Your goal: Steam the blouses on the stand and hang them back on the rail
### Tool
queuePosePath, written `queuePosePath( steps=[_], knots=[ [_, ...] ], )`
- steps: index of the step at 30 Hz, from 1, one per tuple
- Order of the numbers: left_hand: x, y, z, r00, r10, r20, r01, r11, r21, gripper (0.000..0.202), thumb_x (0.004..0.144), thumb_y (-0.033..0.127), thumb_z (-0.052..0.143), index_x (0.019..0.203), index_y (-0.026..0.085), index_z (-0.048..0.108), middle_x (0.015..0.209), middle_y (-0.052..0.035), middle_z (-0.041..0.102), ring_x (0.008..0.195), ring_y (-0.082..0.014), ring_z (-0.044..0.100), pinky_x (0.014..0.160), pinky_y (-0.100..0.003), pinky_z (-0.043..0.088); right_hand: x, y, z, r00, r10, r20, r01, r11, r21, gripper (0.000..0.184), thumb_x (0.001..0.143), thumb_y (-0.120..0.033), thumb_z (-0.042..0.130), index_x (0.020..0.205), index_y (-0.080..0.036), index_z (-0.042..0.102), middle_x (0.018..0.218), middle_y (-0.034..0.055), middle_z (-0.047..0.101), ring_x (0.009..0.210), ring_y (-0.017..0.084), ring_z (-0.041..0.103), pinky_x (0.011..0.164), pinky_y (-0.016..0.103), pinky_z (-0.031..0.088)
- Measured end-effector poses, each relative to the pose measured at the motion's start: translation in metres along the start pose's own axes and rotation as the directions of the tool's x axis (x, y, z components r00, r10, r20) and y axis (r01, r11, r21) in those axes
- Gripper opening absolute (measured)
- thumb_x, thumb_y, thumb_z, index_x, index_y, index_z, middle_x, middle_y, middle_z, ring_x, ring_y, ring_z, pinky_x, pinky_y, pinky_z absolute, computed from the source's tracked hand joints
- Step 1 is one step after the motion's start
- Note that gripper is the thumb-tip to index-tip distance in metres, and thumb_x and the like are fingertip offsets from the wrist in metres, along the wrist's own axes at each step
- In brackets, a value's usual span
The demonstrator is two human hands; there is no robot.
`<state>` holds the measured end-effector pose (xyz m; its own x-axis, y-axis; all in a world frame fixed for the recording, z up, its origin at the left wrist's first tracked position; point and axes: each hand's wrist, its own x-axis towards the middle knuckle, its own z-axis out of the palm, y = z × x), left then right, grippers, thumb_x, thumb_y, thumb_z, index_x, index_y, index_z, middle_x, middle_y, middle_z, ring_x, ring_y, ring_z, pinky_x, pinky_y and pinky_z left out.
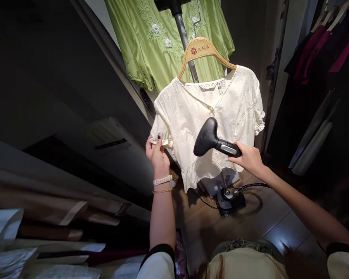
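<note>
Now, right hand (248,159) gripping steamer (208,138), left (157,155) pinching blouse (205,116)

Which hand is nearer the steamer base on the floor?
The right hand, gripping the steamer head, is nearer, above and to the right of the base. The left hand, pinching the blouse, is farther, above and to the base's left.

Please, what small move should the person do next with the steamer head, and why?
Probably the right hand should bring the garment steamer head slightly left, toward the sleeve of the cream blouse. The left hand pinches that sleeve's edge and holds it out, so the cloth there seems ready, while the steamer head sits over the blouse front.
</note>
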<state>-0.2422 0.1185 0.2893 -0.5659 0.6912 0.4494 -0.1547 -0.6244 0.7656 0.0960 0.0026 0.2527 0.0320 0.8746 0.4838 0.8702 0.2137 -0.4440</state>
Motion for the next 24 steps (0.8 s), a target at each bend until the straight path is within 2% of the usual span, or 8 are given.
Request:
queuePosePath(
  steps=[2,5,8,11,15,19,21,24],
  knots=[
    [0.003,0.008,-0.003,0.99,0.128,-0.062,-0.127,0.992,0.028,0.046,0.08,0.025,0.078,0.121,0.019,0.059,0.129,-0.0123,0.067,0.117,-0.0181,0.066,0.097,-0.026,0.051,0.01,-0.003,-0.014,0.996,-0.09,-0.001,0.09,0.995,-0.047,0.029,0.081,-0.039,0.074,0.104,-0.023,0.066,0.091,0.0056,0.075,0.08,0.025,0.068,0.059,0.028,0.032],
    [0.003,0.024,-0.01,0.952,0.282,-0.117,-0.27,0.956,0.111,0.044,0.083,0.028,0.076,0.121,0.018,0.057,0.132,-0.013,0.064,0.125,-0.0201,0.063,0.107,-0.031,0.049,0.029,-0.006,-0.033,0.979,-0.205,0.012,0.204,0.966,-0.159,0.028,0.084,-0.038,0.074,0.105,-0.021,0.064,0.097,0.0074,0.075,0.083,0.025,0.067,0.058,0.029,0.029],
    [-0.002,0.041,-0.016,0.921,0.36,-0.145,-0.339,0.928,0.151,0.044,0.084,0.028,0.074,0.122,0.017,0.055,0.128,-0.0121,0.065,0.124,-0.0211,0.064,0.11,-0.035,0.048,0.054,-0.011,-0.049,0.949,-0.312,0.033,0.309,0.911,-0.273,0.03,0.086,-0.039,0.071,0.109,-0.02,0.062,0.1,0.0088,0.074,0.084,0.025,0.064,0.058,0.03,0.024],
    [-0.009,0.054,-0.022,0.908,0.381,-0.175,-0.358,0.922,0.15,0.042,0.084,0.025,0.071,0.121,0.017,0.053,0.121,-0.0103,0.066,0.12,-0.0209,0.066,0.11,-0.036,0.049,0.079,-0.018,-0.058,0.898,-0.437,0.06,0.43,0.84,-0.331,0.031,0.088,-0.037,0.069,0.112,-0.019,0.06,0.101,0.009,0.073,0.081,0.023,0.062,0.058,0.03,0.023],
    [-0.017,0.066,-0.033,0.886,0.42,-0.196,-0.379,0.899,0.218,0.044,0.085,0.023,0.068,0.123,0.018,0.046,0.109,-0.0058,0.064,0.111,-0.0191,0.067,0.106,-0.038,0.05,0.105,-0.03,-0.064,0.829,-0.554,0.082,0.542,0.758,-0.362,0.036,0.085,-0.036,0.069,0.114,-0.018,0.058,0.099,0.0082,0.072,0.076,0.02,0.058,0.058,0.029,0.022],
    [-0.021,0.076,-0.04,0.846,0.5,-0.186,-0.434,0.848,0.303,0.042,0.087,0.021,0.068,0.119,0.019,0.041,0.092,-0.0012,0.058,0.1,-0.0184,0.066,0.102,-0.04,0.05,0.122,-0.042,-0.065,0.743,-0.668,0.041,0.637,0.688,-0.348,0.032,0.085,-0.036,0.065,0.11,-0.018,0.059,0.096,0.0071,0.071,0.076,0.019,0.057,0.058,0.029,0.023],
    [-0.022,0.082,-0.04,0.818,0.546,-0.183,-0.478,0.821,0.312,0.04,0.086,0.021,0.069,0.115,0.019,0.042,0.093,-0.001,0.056,0.098,-0.0172,0.064,0.101,-0.039,0.049,0.129,-0.049,-0.065,0.706,-0.708,0.015,0.67,0.662,-0.337,0.029,0.085,-0.035,0.062,0.108,-0.018,0.06,0.094,0.007,0.07,0.077,0.019,0.056,0.059,0.029,0.024],
    [-0.023,0.09,-0.038,0.76,0.627,-0.173,-0.553,0.762,0.337,0.036,0.084,0.02,0.069,0.109,0.02,0.044,0.106,-0.0032,0.053,0.097,-0.0138,0.06,0.098,-0.035,0.048,0.137,-0.056,-0.063,0.664,-0.748,-0.011,0.703,0.629,-0.333,0.025,0.087,-0.035,0.059,0.105,-0.018,0.061,0.093,0.007,0.07,0.079,0.019,0.056,0.061,0.029,0.024]
  ],
)
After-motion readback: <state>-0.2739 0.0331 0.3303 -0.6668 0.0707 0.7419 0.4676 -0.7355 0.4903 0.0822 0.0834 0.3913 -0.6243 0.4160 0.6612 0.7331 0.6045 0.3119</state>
